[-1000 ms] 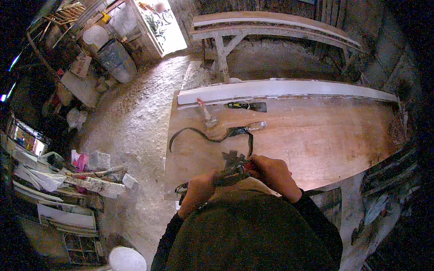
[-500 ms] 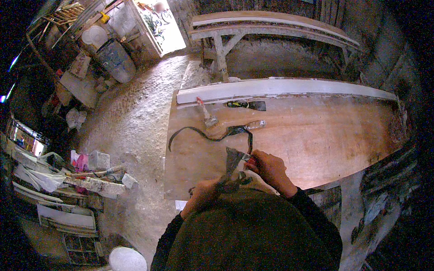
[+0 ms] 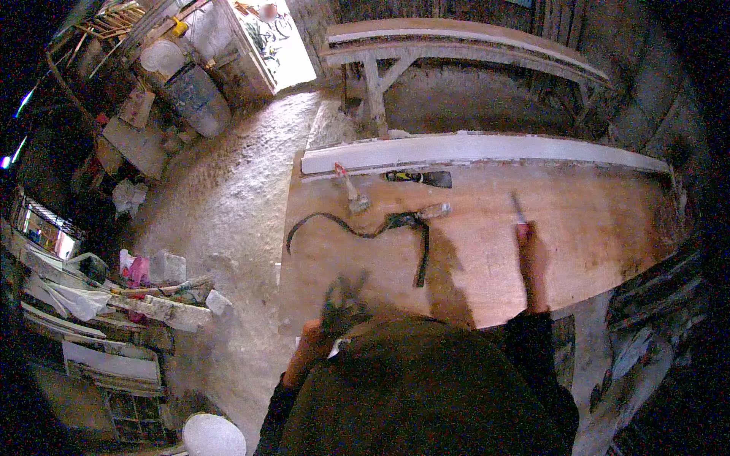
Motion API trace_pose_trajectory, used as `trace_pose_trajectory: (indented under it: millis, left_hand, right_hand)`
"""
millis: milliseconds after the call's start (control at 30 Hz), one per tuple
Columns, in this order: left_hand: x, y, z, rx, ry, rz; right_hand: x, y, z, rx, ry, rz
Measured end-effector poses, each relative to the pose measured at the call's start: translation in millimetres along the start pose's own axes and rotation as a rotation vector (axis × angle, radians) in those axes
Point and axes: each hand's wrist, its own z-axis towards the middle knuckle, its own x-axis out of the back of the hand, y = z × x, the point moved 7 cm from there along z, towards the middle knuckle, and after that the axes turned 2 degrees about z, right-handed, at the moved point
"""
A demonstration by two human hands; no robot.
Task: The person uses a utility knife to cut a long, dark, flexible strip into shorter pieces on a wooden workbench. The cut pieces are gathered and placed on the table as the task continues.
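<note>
My right hand (image 3: 534, 262) is closed round a slim red-handled tool (image 3: 521, 220) with a thin dark blade, held over the wooden board (image 3: 471, 266) and smeared by motion. At the board's near left edge my left hand (image 3: 308, 343) grips a bunched dark strip (image 3: 346, 304), also blurred. A long black strip (image 3: 327, 219) lies curved across the board, one end hanging toward me. Touching it is a scraper with a pale, stained handle (image 3: 435, 210). Farther back lie a paintbrush (image 3: 351, 190) with a red-tipped handle and a black-and-yellow putty knife (image 3: 422, 178).
A long white-coated plank (image 3: 487, 150) runs along the board's far edge. Behind it stands a wooden bench (image 3: 380, 80). Scrap wood and rags (image 3: 163, 300) are piled at the left, with a white round lid (image 3: 214, 435) below. A blue-grey barrel (image 3: 199, 99) stands near the bright doorway.
My right hand has moved right, away from my left hand, carrying the red-handled tool. The left hand has drawn back slightly left with the dark strip.
</note>
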Motion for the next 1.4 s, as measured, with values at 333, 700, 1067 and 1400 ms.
trace_pose_trajectory:
  millis: [333,700,1067,1400]
  left_hand:
    - [9.9,-30.6,0.7,0.027,0.059,-0.505]
    - [6.9,2.8,-0.6,0.066,-0.110,-0.290]
    - [4.2,-21.7,3.2,-0.136,-0.122,-0.295]
    - [-5.9,-5.6,4.1,-0.074,-0.221,-0.196]
  right_hand:
    - [-21.0,-143.7,-75.9,0.496,-0.417,0.114]
    - [-13.6,-180.1,-91.8,0.807,-0.497,0.100]
    - [2.4,-187.2,-91.1,0.823,-0.476,0.117]
    - [-13.8,-175.0,-94.7,0.883,-0.456,0.044]
